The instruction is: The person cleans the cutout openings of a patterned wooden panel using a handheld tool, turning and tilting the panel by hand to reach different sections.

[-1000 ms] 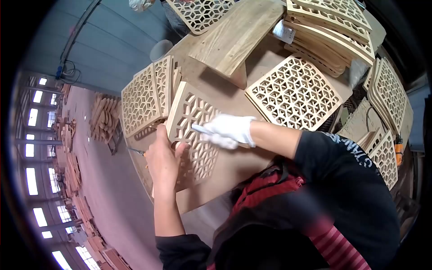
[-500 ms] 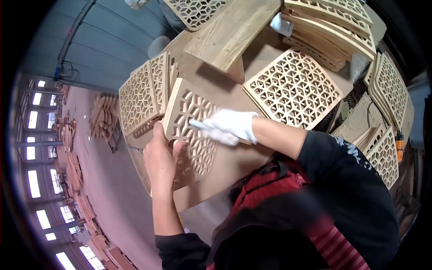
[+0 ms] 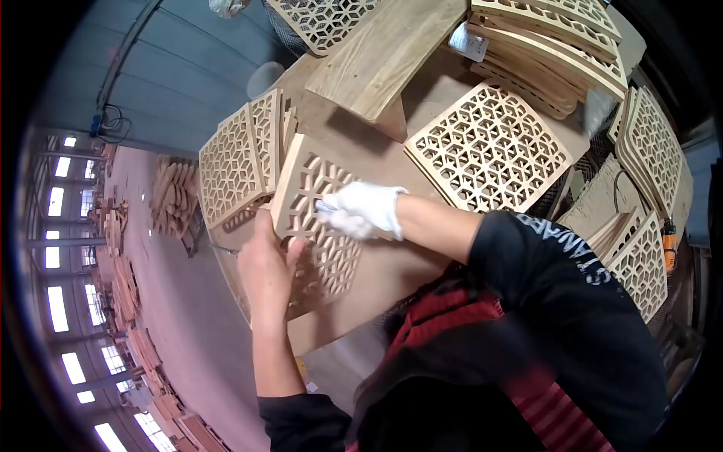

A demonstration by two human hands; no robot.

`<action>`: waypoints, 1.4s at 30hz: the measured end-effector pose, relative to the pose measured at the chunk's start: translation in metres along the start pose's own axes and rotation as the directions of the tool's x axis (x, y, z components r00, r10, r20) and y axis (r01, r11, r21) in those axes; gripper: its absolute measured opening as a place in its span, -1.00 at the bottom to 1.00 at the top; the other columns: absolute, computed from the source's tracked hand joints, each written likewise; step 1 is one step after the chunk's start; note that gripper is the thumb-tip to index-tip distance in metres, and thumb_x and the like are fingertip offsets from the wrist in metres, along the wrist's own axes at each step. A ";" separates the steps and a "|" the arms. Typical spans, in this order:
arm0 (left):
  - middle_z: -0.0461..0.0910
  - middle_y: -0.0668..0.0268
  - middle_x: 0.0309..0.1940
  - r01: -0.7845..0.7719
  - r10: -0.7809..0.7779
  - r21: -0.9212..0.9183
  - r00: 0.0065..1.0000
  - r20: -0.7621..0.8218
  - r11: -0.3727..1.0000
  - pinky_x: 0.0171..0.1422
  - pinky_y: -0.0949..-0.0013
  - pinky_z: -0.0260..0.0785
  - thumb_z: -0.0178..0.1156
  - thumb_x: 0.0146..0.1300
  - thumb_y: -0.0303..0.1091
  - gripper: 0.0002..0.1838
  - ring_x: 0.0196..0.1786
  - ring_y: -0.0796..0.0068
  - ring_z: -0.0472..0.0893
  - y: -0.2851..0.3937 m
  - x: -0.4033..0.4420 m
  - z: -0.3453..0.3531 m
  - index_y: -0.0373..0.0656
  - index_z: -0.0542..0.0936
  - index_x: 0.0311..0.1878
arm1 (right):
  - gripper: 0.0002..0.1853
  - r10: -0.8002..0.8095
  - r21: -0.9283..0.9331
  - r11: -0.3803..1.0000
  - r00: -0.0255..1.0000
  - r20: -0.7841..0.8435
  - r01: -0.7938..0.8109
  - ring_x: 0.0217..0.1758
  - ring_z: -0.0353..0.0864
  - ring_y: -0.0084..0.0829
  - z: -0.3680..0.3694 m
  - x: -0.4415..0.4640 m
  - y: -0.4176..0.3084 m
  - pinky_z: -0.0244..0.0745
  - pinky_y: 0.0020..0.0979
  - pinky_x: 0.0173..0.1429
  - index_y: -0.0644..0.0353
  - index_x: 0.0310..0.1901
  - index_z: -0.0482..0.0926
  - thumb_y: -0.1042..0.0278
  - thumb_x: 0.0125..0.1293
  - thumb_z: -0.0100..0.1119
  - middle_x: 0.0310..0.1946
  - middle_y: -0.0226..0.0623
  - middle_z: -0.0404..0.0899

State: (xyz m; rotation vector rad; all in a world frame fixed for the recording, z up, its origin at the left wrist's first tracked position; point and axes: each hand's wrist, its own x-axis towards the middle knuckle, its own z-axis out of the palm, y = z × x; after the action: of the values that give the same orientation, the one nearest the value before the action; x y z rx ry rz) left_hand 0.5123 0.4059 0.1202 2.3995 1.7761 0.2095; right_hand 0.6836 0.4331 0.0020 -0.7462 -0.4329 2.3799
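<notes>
A wooden lattice panel (image 3: pixel 329 256) with cut-out openings is held tilted above the table. My bare left hand (image 3: pixel 269 260) grips its left edge, the thumb on the near face. My right hand (image 3: pixel 365 209), in a white glove, is closed and lies against the panel's face. From its fingers pokes the end of a small pale blue-grey piece (image 3: pixel 325 204), thin and perhaps folded; the glove hides most of it.
Beyond the panel a wooden board (image 3: pixel 384 56) stands raised on the table (image 3: pixel 331 324). More lattice panels lie flat (image 3: pixel 489 147), lean at the left (image 3: pixel 233 162) and stack at the right (image 3: pixel 651 151). A curved wooden stack (image 3: pixel 542 64) stands behind; an orange-and-black tool (image 3: pixel 669 245) sits far right.
My right hand has shifted slightly left across the panel's face with the small pale piece, and its forearm has swung left. My left hand keeps its grip on the panel, almost unmoved.
</notes>
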 end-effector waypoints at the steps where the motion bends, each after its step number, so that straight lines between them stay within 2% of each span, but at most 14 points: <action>1: 0.55 0.05 -0.56 0.002 -0.002 0.005 1.000 0.008 1.000 -0.32 0.01 0.37 0.46 0.05 -0.41 -0.52 -0.43 -0.11 0.57 -0.001 0.001 0.000 -0.22 0.41 -0.04 | -0.67 0.022 -0.021 1.000 1.000 0.014 -0.021 -0.82 0.11 -0.70 -0.006 -0.011 0.003 -0.02 -0.57 -0.79 0.21 -0.09 0.50 0.11 0.58 -0.12 -0.71 -0.60 0.24; 3: 0.55 0.06 -0.56 -0.006 0.007 0.008 1.000 -0.022 1.000 -0.32 0.00 0.37 0.46 0.05 -0.41 -0.53 -0.43 -0.10 0.58 -0.004 0.002 0.001 -0.21 0.42 -0.03 | -0.64 0.113 0.075 0.990 0.991 0.068 -0.118 -0.82 0.12 -0.69 -0.020 -0.039 0.008 -0.04 -0.59 -0.80 0.17 -0.08 0.50 0.04 0.59 -0.15 -0.71 -0.62 0.23; 5: 0.55 0.07 -0.57 -0.027 0.027 0.010 0.998 -0.048 1.000 -0.32 0.01 0.37 0.45 0.06 -0.43 -0.54 -0.43 -0.09 0.57 -0.005 0.001 0.004 -0.20 0.42 -0.04 | -0.64 0.124 -0.002 0.992 0.992 -0.010 -0.124 -0.82 0.09 -0.69 -0.013 -0.051 0.004 -0.06 -0.60 -0.79 0.19 -0.11 0.50 0.06 0.60 -0.17 -0.71 -0.62 0.21; 7: 0.55 0.07 -0.56 -0.044 0.043 -0.037 0.999 -0.034 0.998 -0.32 0.03 0.38 0.45 0.06 -0.45 -0.55 -0.44 -0.08 0.58 -0.004 -0.003 0.004 -0.20 0.42 -0.05 | -0.65 -0.047 -0.127 0.991 0.999 -0.001 0.047 -0.82 0.05 -0.70 0.001 -0.027 0.003 -0.07 -0.58 -0.78 0.20 -0.17 0.49 0.09 0.60 -0.17 -0.72 -0.63 0.17; 10: 0.57 0.07 -0.55 -0.004 0.004 -0.018 1.000 -0.001 1.000 -0.32 0.07 0.39 0.45 0.05 -0.47 -0.56 -0.44 -0.05 0.59 0.000 0.002 -0.001 -0.20 0.42 -0.07 | -0.69 -0.092 -0.060 0.994 0.995 -0.033 0.090 -0.80 0.12 -0.71 0.011 -0.007 0.004 -0.01 -0.57 -0.77 0.17 -0.25 0.48 0.15 0.58 -0.12 -0.70 -0.61 0.26; 11: 0.58 0.07 -0.55 0.025 -0.025 0.007 0.999 0.019 1.000 -0.32 0.08 0.40 0.46 0.05 -0.48 -0.56 -0.44 -0.04 0.60 -0.001 0.003 -0.003 -0.20 0.42 -0.07 | -0.70 -0.115 -0.123 0.987 0.988 -0.105 0.102 -0.79 0.14 -0.70 0.010 -0.013 0.011 -0.01 -0.57 -0.76 0.17 -0.24 0.49 0.17 0.57 -0.12 -0.69 -0.60 0.29; 15: 0.60 0.09 -0.52 0.066 -0.065 -0.132 0.998 0.010 0.989 -0.32 0.12 0.39 0.45 0.03 -0.52 -0.57 -0.46 0.04 0.59 -0.013 0.010 -0.001 -0.20 0.43 -0.08 | -0.73 -0.011 -0.141 0.990 0.993 -0.120 -0.006 -0.78 0.12 -0.69 -0.021 -0.077 0.037 0.01 -0.57 -0.73 0.13 -0.23 0.51 0.20 0.55 -0.13 -0.69 -0.62 0.28; 17: 0.60 0.10 -0.52 0.012 -0.014 -0.132 1.000 -0.015 0.991 -0.31 0.15 0.40 0.45 0.02 -0.54 -0.57 -0.48 0.08 0.58 -0.026 0.014 0.004 -0.21 0.44 -0.08 | -0.75 0.016 -0.237 0.967 0.944 -0.330 -0.099 -0.78 0.11 -0.70 -0.034 -0.090 0.046 0.02 -0.56 -0.73 0.11 -0.24 0.51 0.21 0.55 -0.12 -0.69 -0.63 0.27; 21: 0.60 0.10 -0.52 0.006 -0.007 -0.155 1.000 -0.006 0.988 -0.31 0.20 0.40 0.46 0.00 -0.56 -0.55 -0.50 0.14 0.56 -0.010 0.011 -0.002 -0.23 0.45 -0.07 | -0.75 -0.139 -0.233 0.969 0.953 -0.268 0.076 -0.79 0.11 -0.73 -0.030 -0.101 0.035 0.06 -0.58 -0.75 0.11 -0.24 0.51 0.17 0.52 -0.07 -0.70 -0.63 0.25; 29: 0.57 0.11 -0.54 0.035 -0.037 -0.112 0.999 -0.016 0.993 -0.31 0.17 0.39 0.45 0.02 -0.54 -0.57 -0.50 0.14 0.56 -0.010 0.008 0.000 -0.24 0.44 -0.09 | -0.71 -0.064 -0.187 0.982 0.981 -0.182 0.030 -0.79 0.11 -0.70 -0.022 -0.070 0.026 0.03 -0.55 -0.76 0.14 -0.22 0.51 0.13 0.53 -0.10 -0.69 -0.63 0.22; 33: 0.58 0.07 -0.53 0.026 -0.027 -0.069 1.000 -0.007 0.997 -0.29 0.10 0.38 0.45 0.04 -0.52 -0.58 -0.44 0.00 0.58 -0.002 0.004 -0.003 -0.23 0.42 -0.10 | -0.71 -0.044 -0.251 0.968 0.972 -0.232 -0.016 -0.78 0.11 -0.70 -0.013 -0.058 0.011 0.00 -0.55 -0.75 0.13 -0.24 0.52 0.14 0.52 -0.08 -0.70 -0.63 0.22; 38: 0.58 0.04 -0.52 -0.001 0.000 -0.020 1.000 -0.023 1.000 -0.28 0.04 0.38 0.43 0.06 -0.50 -0.59 -0.39 -0.10 0.59 0.003 -0.002 -0.001 -0.23 0.39 -0.12 | -0.72 -0.168 -0.328 0.941 0.957 -0.236 0.084 -0.76 0.10 -0.65 -0.006 -0.002 -0.002 -0.04 -0.52 -0.71 0.15 -0.32 0.53 0.24 0.49 -0.13 -0.68 -0.59 0.30; 39: 0.58 0.05 -0.52 -0.007 0.007 -0.012 0.999 -0.041 1.000 -0.28 0.04 0.38 0.43 0.07 -0.50 -0.59 -0.39 -0.10 0.59 0.001 -0.001 0.000 -0.23 0.39 -0.12 | -0.73 -0.107 -0.248 0.968 0.966 -0.237 0.046 -0.75 0.11 -0.64 -0.004 0.005 -0.007 -0.03 -0.53 -0.68 0.16 -0.32 0.53 0.27 0.47 -0.13 -0.68 -0.58 0.30; 42: 0.57 0.05 -0.55 0.024 -0.024 -0.013 1.000 -0.013 1.000 -0.29 0.04 0.38 0.43 0.08 -0.49 -0.60 -0.42 -0.09 0.60 -0.001 0.003 -0.004 -0.23 0.39 -0.12 | -0.70 -0.132 -0.280 0.957 0.972 -0.197 0.073 -0.78 0.11 -0.67 -0.008 -0.015 -0.003 -0.04 -0.55 -0.74 0.19 -0.27 0.52 0.20 0.52 -0.14 -0.69 -0.58 0.27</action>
State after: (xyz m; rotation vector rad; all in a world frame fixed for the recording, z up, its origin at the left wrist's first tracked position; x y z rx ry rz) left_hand 0.5115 0.4093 0.1237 2.3721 1.8022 0.2335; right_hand 0.6997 0.4274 0.0028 -1.0647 -0.6977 2.1377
